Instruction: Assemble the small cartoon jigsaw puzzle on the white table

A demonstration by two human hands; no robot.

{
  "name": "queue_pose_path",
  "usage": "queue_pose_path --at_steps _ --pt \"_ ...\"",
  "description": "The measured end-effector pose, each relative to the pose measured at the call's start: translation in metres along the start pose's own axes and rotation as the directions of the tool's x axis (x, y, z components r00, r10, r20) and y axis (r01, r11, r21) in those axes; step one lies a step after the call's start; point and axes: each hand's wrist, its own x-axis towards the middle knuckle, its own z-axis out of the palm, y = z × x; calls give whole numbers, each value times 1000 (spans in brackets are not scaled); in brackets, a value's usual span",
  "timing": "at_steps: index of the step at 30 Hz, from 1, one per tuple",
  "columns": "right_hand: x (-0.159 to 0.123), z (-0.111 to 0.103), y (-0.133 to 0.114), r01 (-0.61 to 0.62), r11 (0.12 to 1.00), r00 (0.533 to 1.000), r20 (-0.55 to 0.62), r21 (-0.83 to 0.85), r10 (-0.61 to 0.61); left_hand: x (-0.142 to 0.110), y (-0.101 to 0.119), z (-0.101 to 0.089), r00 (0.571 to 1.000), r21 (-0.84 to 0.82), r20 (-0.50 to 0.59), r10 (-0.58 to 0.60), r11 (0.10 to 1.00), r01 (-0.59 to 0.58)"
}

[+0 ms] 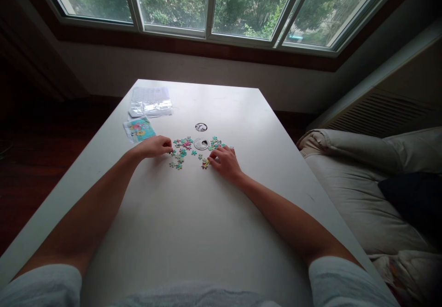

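Note:
Small jigsaw pieces (178,153) in green, pink and teal lie loosely spread on the white table (193,224). My left hand (157,146) is at the left edge of these pieces, thumb and fingers pinched on a jigsaw piece, mostly hidden by the fingertips. On the other side, my right hand (225,161) rests low with curled fingers, its tips on yellow jigsaw pieces (205,163). More green pieces (216,142) lie just beyond the right hand, partly covered by it. One teal piece (194,153) sits alone between the hands.
A round metal-rimmed disc (200,144) and a second round insert (201,127) are in the tabletop. At the left lie a colourful picture sheet (140,130) and a clear plastic bag (151,101). A pale sofa (348,192) stands to the right; a window (207,8) is ahead.

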Motion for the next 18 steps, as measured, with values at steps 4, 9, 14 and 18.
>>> queue_pose_path --at_steps 4,9,14,18 --pt "0 0 0 3 1000 1000 -8 9 -3 -3 -3 -2 999 103 25 -38 994 35" --pt "-1 -1 0 -2 1000 1000 1 14 2 -12 4 -8 1000 131 15 -12 991 10" --pt "-1 -1 0 -10 1000 1000 11 8 10 -24 29 -10 978 97 45 204 973 -208" --pt "-1 0 0 -9 1000 1000 13 14 9 -32 50 -3 937 113 133 323 934 -338"
